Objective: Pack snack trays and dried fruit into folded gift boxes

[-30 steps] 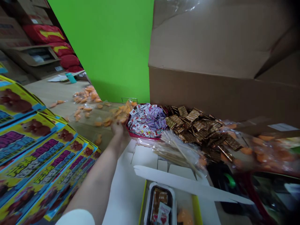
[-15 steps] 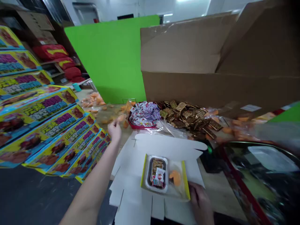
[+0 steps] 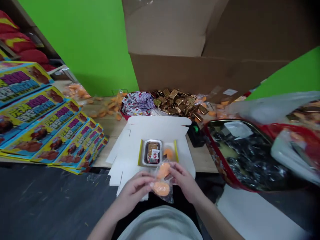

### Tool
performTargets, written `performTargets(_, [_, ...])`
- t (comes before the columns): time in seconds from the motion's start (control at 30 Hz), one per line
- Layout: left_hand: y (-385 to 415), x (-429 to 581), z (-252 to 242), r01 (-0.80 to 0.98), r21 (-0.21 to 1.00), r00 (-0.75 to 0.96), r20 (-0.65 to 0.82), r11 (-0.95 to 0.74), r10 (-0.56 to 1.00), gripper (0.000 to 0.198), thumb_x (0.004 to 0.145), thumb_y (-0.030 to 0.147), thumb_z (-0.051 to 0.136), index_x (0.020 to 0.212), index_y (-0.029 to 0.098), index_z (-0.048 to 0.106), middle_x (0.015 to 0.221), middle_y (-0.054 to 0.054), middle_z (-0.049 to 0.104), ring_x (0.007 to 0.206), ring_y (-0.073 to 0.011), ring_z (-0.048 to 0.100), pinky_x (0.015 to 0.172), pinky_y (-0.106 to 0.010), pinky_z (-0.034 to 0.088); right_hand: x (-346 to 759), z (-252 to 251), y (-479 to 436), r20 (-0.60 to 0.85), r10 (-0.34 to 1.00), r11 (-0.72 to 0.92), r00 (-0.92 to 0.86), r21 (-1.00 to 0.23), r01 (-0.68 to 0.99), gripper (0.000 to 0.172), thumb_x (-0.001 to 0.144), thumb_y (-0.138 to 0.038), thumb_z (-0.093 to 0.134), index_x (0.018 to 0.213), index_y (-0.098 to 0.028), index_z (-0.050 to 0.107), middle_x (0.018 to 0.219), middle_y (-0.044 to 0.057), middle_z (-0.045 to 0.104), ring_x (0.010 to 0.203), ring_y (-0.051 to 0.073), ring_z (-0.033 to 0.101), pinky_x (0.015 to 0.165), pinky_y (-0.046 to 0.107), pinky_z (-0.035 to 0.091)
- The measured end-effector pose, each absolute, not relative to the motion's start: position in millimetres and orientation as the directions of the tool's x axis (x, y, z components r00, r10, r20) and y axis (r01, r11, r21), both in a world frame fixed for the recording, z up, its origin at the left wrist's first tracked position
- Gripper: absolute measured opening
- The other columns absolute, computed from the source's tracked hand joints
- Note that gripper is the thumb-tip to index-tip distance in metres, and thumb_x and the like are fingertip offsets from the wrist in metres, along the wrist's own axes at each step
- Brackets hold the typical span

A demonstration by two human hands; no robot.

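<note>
1. Packets (image 3: 162, 188) of orange pieces are gripped by the fingers of the left hand (image 3: 135, 187) and right hand (image 3: 184, 180), just nearer than the yellow-sided box (image 3: 140, 151).
2. That box holds a filled tray (image 3: 144, 154) on the left.
3. White cardboard (image 3: 130, 156) lies under it on the bench (image 3: 203, 160).
4. Far side: sachets (image 3: 138, 103), with gold packs (image 3: 177, 101) to their right.
5. Left: printed cartons (image 3: 55, 130); right: a red tin (image 3: 218, 170).

Yellow boxes (image 3: 51, 121): bold yellow, purple and blue characters — too blurred to read
Brown cardboard (image 3: 175, 71): white label (image 3: 230, 92) — print too small
</note>
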State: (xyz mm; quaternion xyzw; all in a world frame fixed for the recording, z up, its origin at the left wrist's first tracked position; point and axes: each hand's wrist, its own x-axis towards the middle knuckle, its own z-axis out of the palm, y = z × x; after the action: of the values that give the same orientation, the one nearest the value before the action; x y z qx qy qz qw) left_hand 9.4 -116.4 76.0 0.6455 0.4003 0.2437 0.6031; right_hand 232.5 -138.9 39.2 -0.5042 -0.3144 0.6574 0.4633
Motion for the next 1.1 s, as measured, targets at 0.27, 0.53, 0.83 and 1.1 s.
performTargets(0.27, [-50,43,43,0.789,0.557,0.108,0.291,-0.26,0.95,0.038,0.09,0.027,0.047,0.125,0.016,0.055,0.091,-0.009,0.062,0.088,-0.0228,0.058,0.091,-0.044,0.042,275,14,-81,0.443,0.863,0.212,0.243,-0.754,0.622,0.03,0.093,-0.034,0.044,0.111,-0.023,0.066,0.113,0.01,0.065,0.106,0.022,0.059,0.091,0.039,0.049])
performTargets(0.53, [-72,32,6,0.772,0.33,0.503,0.207,-0.544,0.839,0.054,0.094,0.045,0.042,0.142,0.021,0.036,0.137,-0.014,0.05,0.133,-0.0301,0.037,0.11,-0.061,0.011,290,-9,-91,0.333,0.935,0.278,-0.119,-0.483,0.83,0.041,0.094,-0.038,0.042,0.129,-0.02,0.052,0.127,0.011,0.06,0.129,0.029,0.043,0.103,0.05,0.037])
performTargets(0.83, [82,-6,80,0.789,0.485,0.354,0.141,-0.376,0.925,0.034,0.08,0.042,0.059,0.097,0.013,0.063,0.081,-0.006,0.063,0.075,-0.019,0.061,0.07,-0.028,0.048,351,77,2,0.022,0.999,0.047,-0.042,-0.567,0.822,0.035,0.089,-0.044,0.043,0.094,-0.016,0.064,0.067,0.003,0.062,0.064,0.018,0.057,0.061,0.027,0.044])
performTargets(1.1, [-18,2,37,0.743,0.489,0.482,0.084,-0.458,0.872,0.043,0.09,0.023,0.038,0.132,0.019,0.049,0.108,-0.011,0.061,0.101,-0.0211,0.059,0.087,-0.034,0.047,291,26,-77,0.219,0.976,0.152,-0.023,-0.594,0.79,0.04,0.094,-0.031,0.035,0.126,-0.017,0.052,0.101,0.012,0.066,0.094,0.024,0.062,0.078,0.033,0.049])
